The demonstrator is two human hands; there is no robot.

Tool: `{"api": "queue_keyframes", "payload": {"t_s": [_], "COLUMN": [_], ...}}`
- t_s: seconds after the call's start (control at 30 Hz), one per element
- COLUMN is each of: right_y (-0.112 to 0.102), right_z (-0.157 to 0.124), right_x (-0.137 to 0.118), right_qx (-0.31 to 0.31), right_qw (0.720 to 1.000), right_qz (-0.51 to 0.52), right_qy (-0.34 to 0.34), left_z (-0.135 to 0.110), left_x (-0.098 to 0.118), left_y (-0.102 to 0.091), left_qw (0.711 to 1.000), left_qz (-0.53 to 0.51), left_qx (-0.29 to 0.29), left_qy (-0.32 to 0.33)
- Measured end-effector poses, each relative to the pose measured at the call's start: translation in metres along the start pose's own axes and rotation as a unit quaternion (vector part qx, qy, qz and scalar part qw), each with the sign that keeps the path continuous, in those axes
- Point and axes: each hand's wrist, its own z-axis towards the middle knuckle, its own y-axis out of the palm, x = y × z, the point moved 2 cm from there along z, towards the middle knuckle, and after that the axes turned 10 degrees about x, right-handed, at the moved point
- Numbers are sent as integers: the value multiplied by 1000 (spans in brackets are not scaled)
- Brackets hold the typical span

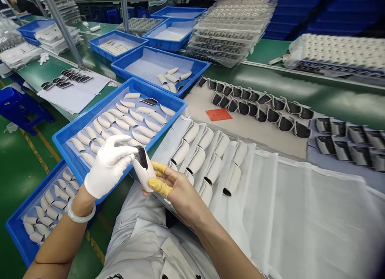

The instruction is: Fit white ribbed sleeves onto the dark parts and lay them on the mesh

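A curved white part with a black tip, in a ribbed white sleeve, is held between my hands. My left hand, in a white fabric glove, grips its upper end with the fingertips. My right hand pinches its lower side with thumb and forefinger, both in yellow finger cots. Below my left hand, a blue tray holds several loose curved white parts. To my right, several sleeved parts lie in rows on a white sheet.
A second blue tray of white parts sits at lower left. Rows of black-and-white parts lie on a beige mat with a red card. More blue trays and stacked clear trays stand behind. A blue stool stands left.
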Motion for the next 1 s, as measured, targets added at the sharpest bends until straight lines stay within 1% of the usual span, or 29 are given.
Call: {"api": "queue_keyframes", "payload": {"t_s": [0.03,0.07,0.1,0.13,0.17,0.23,0.33,0.43,0.5,0.63,0.7,0.77,0.83,0.87,0.93,1.0], "right_y": [-1,-2,-3,-4,-5,-8,-11,-14,-16,-19,-21,-21,-19,-18,-14,-10], "right_z": [-2,-4,-6,-7,-9,-11,-14,-15,-16,-17,-17,-17,-16,-16,-16,-16], "right_x": [0,0,1,1,2,3,2,2,2,3,5,9,15,19,27,34], "right_qx": [10,17,22,26,30,39,52,52,47,25,-2,-46,-85,-98,-115,-126], "right_qw": [1000,999,999,998,997,996,995,994,994,993,992,984,963,949,922,906], "right_qz": [5,10,12,12,11,7,8,18,28,52,93,167,254,293,352,374], "right_qy": [-12,-26,-41,-54,-64,-77,-87,-93,-98,-107,-81,-32,26,56,109,150], "left_z": [-2,-5,-8,-11,-13,-14,-13,-12,-13,-13,-11,-7,-3,-1,3,5], "left_x": [2,4,6,9,12,19,27,29,28,27,26,25,24,23,24,24], "left_y": [5,10,17,23,30,40,48,53,55,55,53,49,47,47,48,51], "left_qw": [997,988,972,954,936,910,897,891,898,923,929,931,934,936,937,931], "left_qz": [-38,-85,-135,-185,-229,-290,-325,-340,-333,-293,-280,-265,-254,-254,-263,-272], "left_qx": [21,30,25,9,-14,-40,-28,-14,-10,-18,-1,43,81,90,87,69], "left_qy": [-63,-129,-189,-236,-268,-295,-299,-299,-288,-250,-243,-247,-238,-227,-212,-232]}}
